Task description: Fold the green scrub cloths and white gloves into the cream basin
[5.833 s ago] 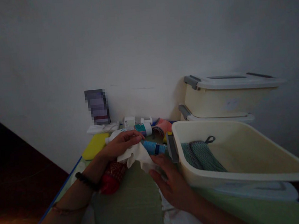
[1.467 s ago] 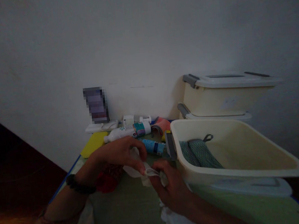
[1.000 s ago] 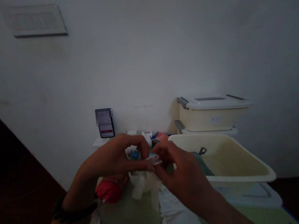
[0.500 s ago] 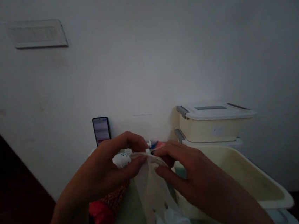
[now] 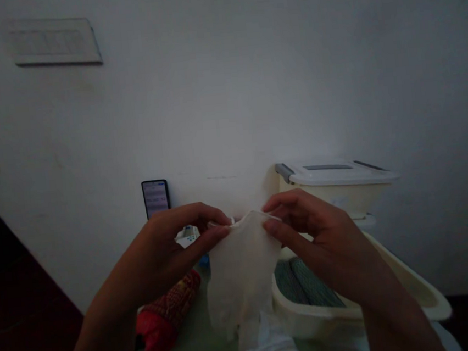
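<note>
A thin, whitish, see-through glove (image 5: 241, 274) hangs down between my hands, its cuff at the top. The cuff's left side is pinched between the thumb and fingers of my left hand (image 5: 181, 233). Thumb and fingers of my right hand (image 5: 310, 234) close on the right side of the same edge. The lower end of the glove hangs just above or against a crumpled white piece (image 5: 273, 343), which partly hides behind it; whether they touch I cannot tell.
A cream tub (image 5: 314, 319) holding grey-green ribbed bundles (image 5: 306, 284) stands at right, with a lidded box (image 5: 327, 194) behind. A red patterned item (image 5: 168, 314) lies at left on the green surface (image 5: 208, 338). A phone (image 5: 156, 198) leans against the wall.
My hands have moved apart, the right one to the right, stretching the glove's cuff wider. The glove hangs broader and flatter. More of the tub's contents shows.
</note>
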